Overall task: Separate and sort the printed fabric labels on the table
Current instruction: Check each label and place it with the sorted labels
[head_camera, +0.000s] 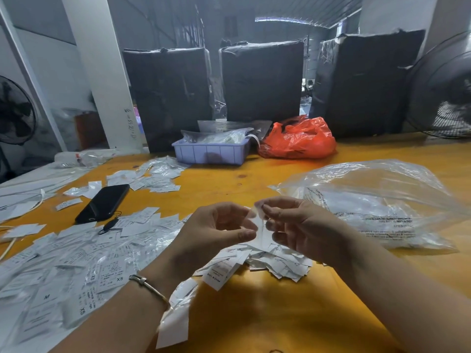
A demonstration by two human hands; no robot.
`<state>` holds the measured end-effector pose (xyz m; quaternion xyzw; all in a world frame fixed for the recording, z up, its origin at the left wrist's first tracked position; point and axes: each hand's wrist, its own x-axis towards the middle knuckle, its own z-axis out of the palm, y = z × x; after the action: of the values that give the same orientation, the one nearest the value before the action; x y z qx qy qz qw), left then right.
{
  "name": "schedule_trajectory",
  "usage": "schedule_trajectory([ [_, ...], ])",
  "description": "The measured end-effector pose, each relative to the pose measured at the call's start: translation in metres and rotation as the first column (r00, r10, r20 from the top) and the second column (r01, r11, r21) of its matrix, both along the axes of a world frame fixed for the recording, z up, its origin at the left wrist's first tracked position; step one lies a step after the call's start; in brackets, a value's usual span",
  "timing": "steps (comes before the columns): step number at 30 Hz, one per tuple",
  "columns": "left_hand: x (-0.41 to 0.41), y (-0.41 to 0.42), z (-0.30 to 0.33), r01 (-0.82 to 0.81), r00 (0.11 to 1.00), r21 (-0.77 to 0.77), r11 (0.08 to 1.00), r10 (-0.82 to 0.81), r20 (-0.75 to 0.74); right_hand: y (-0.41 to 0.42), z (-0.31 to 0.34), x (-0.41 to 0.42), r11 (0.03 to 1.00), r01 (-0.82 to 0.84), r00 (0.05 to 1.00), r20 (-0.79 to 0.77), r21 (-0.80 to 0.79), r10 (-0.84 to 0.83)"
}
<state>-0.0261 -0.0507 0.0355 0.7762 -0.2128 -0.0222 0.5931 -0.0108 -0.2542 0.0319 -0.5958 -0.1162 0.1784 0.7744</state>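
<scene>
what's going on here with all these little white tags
A person is sorting printed fabric labels at a yellow table. Both hands, the left hand and right hand, pinch one small label between them above a loose pile of labels. Many more labels lie spread to the left around a black phone. A clear plastic bag lies at the right, with a lilac tray and red bag further back.

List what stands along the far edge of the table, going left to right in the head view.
Lilac tray → red plastic bag → fan.
</scene>
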Motion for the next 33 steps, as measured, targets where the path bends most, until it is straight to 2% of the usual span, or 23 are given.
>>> schedule_trajectory([
  [2, 0.001, -0.001, -0.001, -0.027, 0.999, 0.016, 1.000, 0.026, 0.043, 0.003, 0.001, -0.002, 0.999, 0.034, 0.999, 0.035, -0.015, -0.034],
  [3, 0.002, -0.001, -0.002, -0.056, 0.997, 0.015, 0.998, 0.055, 0.061, 0.004, 0.000, -0.002, 0.993, 0.097, 0.991, 0.101, -0.068, -0.090],
  [4, 0.004, 0.000, -0.003, -0.096, 0.993, 0.009, 0.995, 0.095, 0.074, 0.005, -0.002, -0.001, 0.960, 0.211, 0.958, 0.236, -0.186, -0.164],
  [5, 0.006, 0.001, -0.004, -0.140, 0.987, -0.003, 0.990, 0.140, 0.079, 0.004, -0.004, 0.000, 0.859, 0.373, 0.879, 0.430, -0.350, -0.206],
  [6, 0.008, 0.003, -0.005, -0.183, 0.980, -0.019, 0.983, 0.184, 0.078, 0.005, -0.006, 0.001, 0.708, 0.518, 0.778, 0.608, -0.480, -0.157],
  [7, 0.010, 0.005, -0.006, -0.223, 0.971, -0.034, 0.974, 0.225, 0.078, 0.005, -0.007, 0.001, 0.579, 0.594, 0.712, 0.700, -0.558, -0.056],
  [8, 0.011, 0.006, -0.006, -0.260, 0.961, -0.043, 0.965, 0.262, 0.082, 0.005, -0.007, 0.000, 0.497, 0.605, 0.702, 0.711, -0.622, 0.035],
  [11, 0.014, 0.010, -0.008, -0.343, 0.931, -0.061, 0.937, 0.348, 0.113, 0.006, -0.008, -0.003, 0.341, 0.548, 0.750, 0.629, -0.764, 0.205],
  [13, 0.015, 0.012, -0.007, -0.370, 0.918, -0.081, 0.926, 0.378, 0.123, 0.008, -0.010, -0.004, 0.294, 0.556, 0.752, 0.621, -0.778, 0.222],
  [20, 0.015, 0.010, -0.005, -0.342, 0.930, -0.114, 0.933, 0.353, 0.101, 0.007, -0.006, -0.004, 0.444, 0.627, 0.713, 0.702, -0.640, 0.006],
  [24, 0.013, 0.010, -0.005, -0.291, 0.947, -0.105, 0.951, 0.302, 0.107, 0.003, -0.003, -0.002, 0.522, 0.723, 0.614, 0.767, -0.452, -0.186],
  [25, 0.013, 0.010, -0.005, -0.274, 0.954, -0.103, 0.956, 0.283, 0.095, 0.001, -0.001, -0.002, 0.580, 0.716, 0.622, 0.732, -0.389, -0.277],
  [28, 0.013, 0.011, -0.004, -0.205, 0.977, -0.136, 0.969, 0.212, 0.036, -0.002, 0.005, -0.002, 0.809, 0.561, 0.776, 0.450, -0.174, -0.442],
  [30, 0.011, 0.010, -0.003, -0.170, 0.984, -0.169, 0.971, 0.175, 0.019, -0.002, 0.007, -0.003, 0.880, 0.471, 0.844, 0.323, -0.065, -0.428],
  [33, 0.010, 0.009, -0.003, -0.160, 0.984, -0.156, 0.975, 0.170, 0.053, -0.001, 0.010, -0.004, 0.912, 0.409, 0.874, 0.274, 0.030, -0.401],
])
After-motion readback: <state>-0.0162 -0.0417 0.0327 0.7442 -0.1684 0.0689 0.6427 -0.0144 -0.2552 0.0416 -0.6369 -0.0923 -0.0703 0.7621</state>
